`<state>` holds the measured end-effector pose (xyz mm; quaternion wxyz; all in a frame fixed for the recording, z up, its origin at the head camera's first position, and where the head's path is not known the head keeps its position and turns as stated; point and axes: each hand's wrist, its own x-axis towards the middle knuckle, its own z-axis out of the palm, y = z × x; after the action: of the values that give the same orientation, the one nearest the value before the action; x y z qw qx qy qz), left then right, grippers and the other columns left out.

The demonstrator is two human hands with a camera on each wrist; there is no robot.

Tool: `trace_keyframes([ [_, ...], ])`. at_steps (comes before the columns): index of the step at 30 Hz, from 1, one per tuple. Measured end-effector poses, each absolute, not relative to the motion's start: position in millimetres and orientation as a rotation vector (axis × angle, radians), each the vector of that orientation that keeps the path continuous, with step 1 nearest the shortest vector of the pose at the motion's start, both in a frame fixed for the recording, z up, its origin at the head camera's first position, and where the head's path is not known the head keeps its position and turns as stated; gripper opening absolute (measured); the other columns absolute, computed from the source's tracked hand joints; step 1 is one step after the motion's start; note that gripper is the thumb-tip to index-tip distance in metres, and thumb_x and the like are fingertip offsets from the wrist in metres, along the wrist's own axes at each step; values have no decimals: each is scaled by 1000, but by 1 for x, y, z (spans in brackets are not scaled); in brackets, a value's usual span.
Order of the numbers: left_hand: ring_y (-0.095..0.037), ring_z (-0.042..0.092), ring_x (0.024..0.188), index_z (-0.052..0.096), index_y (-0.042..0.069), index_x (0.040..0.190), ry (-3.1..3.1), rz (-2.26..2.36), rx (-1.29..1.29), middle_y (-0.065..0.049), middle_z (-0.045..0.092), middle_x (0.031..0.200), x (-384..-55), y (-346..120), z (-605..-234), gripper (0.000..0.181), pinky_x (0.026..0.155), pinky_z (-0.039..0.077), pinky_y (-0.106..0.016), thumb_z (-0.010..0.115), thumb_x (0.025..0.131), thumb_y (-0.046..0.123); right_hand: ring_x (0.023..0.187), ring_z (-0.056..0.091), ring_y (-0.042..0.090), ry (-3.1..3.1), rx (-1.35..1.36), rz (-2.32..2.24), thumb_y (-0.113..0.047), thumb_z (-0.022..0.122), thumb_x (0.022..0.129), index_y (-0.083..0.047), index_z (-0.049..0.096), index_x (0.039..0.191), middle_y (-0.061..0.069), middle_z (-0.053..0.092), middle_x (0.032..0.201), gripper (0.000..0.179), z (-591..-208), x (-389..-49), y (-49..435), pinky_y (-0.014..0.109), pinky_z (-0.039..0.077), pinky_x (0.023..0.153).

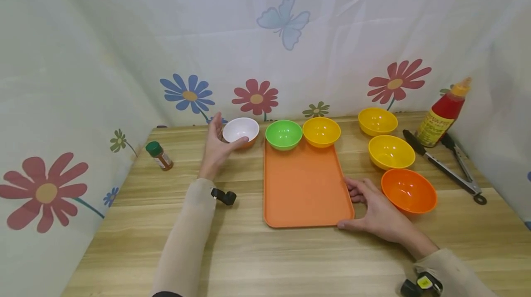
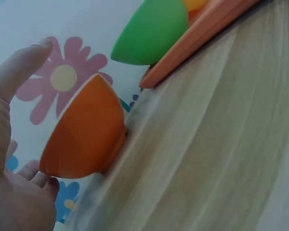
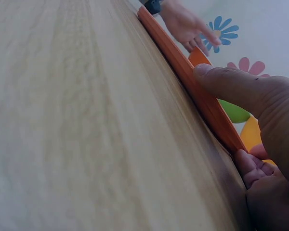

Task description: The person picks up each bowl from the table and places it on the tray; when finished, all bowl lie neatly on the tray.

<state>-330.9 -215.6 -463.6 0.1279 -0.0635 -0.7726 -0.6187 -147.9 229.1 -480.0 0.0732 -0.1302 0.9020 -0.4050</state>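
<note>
A bowl (image 1: pixel 241 129), white inside and orange outside, stands at the back of the table, left of an orange tray (image 1: pixel 307 191). My left hand (image 1: pixel 218 147) is spread around its left and near sides; in the left wrist view the thumb is raised away from the orange bowl wall (image 2: pixel 86 132) while fingertips lie by its rim. Down at the tray's near right corner, my right hand (image 1: pixel 379 211) holds the edge, thumb on the front side and fingers curled along the right side. A green bowl (image 1: pixel 284 135) and a yellow-orange bowl (image 1: pixel 321 132) sit at the tray's far end.
Two yellow bowls (image 1: pixel 392 152) and an orange bowl (image 1: pixel 408 191) form a row right of the tray. Beyond them are black-handled tongs (image 1: pixel 448 170) and a red sauce bottle (image 1: pixel 441 117). A green-capped spice jar (image 1: pixel 159 156) stands far left. Flowered cloth (image 1: pixel 290 80) hangs behind.
</note>
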Motion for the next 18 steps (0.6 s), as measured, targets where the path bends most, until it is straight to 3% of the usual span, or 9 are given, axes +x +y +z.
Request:
trace_keyframes([
  [9, -41, 36, 162, 17, 8, 178, -2251, -1845, -171, -24, 29, 179, -337, -213, -486, 126, 137, 29, -54, 99, 82, 9, 126, 64, 23, 2713, -406, -1219, -58, 102, 75, -6, 44, 168, 7, 54, 139, 121, -480, -148, 229, 37, 59, 110],
  [14, -37, 42, 158, 16, 6, 178, -2283, -1838, -135, -21, 36, 176, -338, -212, -489, 129, 135, 32, -49, 101, 81, 15, 127, 64, 22, 2710, -401, -1218, -59, 102, 74, -7, 44, 168, 6, 54, 138, 122, -481, -148, 229, 33, 59, 110],
  [18, -34, 44, 157, 23, 4, 176, -2326, -1804, -84, -20, 41, 173, -339, -212, -488, 127, 135, 33, -47, 104, 80, 22, 127, 64, 22, 2711, -394, -1214, -59, 102, 74, -7, 44, 168, 6, 53, 139, 122, -480, -148, 230, 35, 59, 111],
])
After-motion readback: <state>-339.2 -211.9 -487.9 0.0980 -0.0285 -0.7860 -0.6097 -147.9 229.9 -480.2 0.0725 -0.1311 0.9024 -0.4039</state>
